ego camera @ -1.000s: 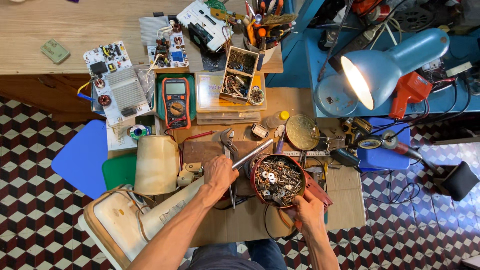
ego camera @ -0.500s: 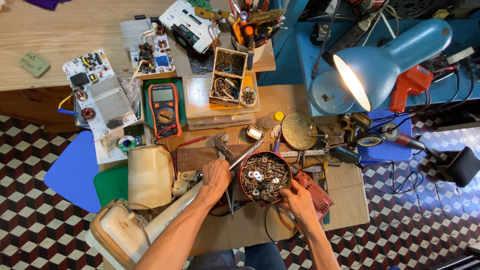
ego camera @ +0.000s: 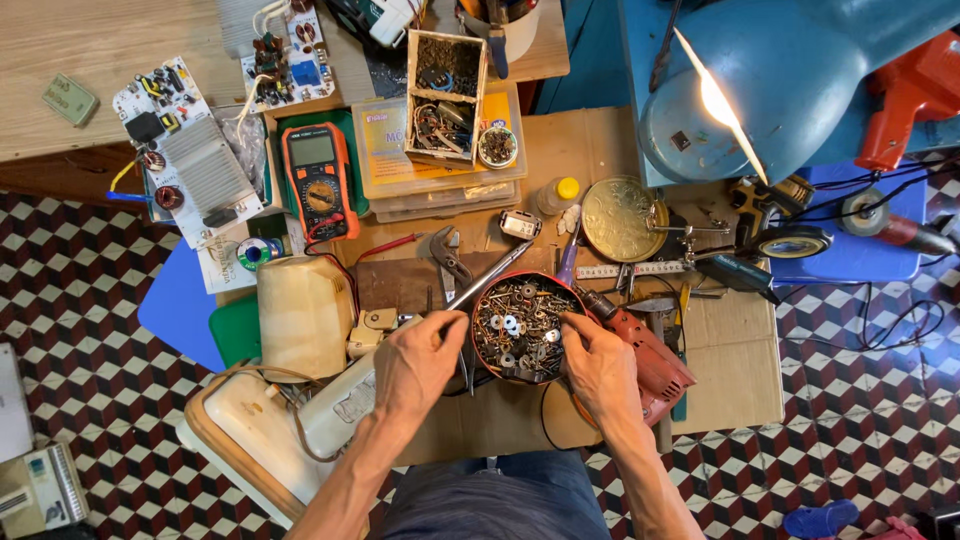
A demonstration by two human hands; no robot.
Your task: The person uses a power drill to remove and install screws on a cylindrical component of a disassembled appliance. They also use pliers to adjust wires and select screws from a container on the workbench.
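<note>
Head view, materials: a cluttered wooden workbench (ego camera: 610, 140) of pale, worn board stands over a checkered tile floor (ego camera: 80, 330).
Round tin (ego camera: 524, 328): a shallow dark metal bowl with a reddish rim, on the bench just in front of the person, between the two hands.
Tin contents: a heap of small screws, washers and nuts, grey and shiny.
Left hand (ego camera: 418, 362): fingers curled shut around a slim metal rod-like tool (ego camera: 490, 284), which slants up and away past the tin's left edge.
Right hand (ego camera: 600, 365): it rests at the tin's right rim, fingers bent with the tips at the rim and over the screws; I cannot tell whether they pinch anything.
Under the right hand: a red power drill (ego camera: 650, 355) lies just beside the tin, touching its right side.
Left of the hands: a cream plastic appliance housing (ego camera: 305, 315), smooth and yellowed, with its parts spread toward the bench's near corner.
Further back: an orange multimeter (ego camera: 318, 180), bare circuit boards (ego camera: 190, 150), a round brass-coloured lid (ego camera: 620, 218).
Tray (ego camera: 445, 100): an open wooden box on clear plastic cases, holding wires and small parts.
Overhead: a lit blue desk lamp (ego camera: 800, 80) hides the bench's far right.
</note>
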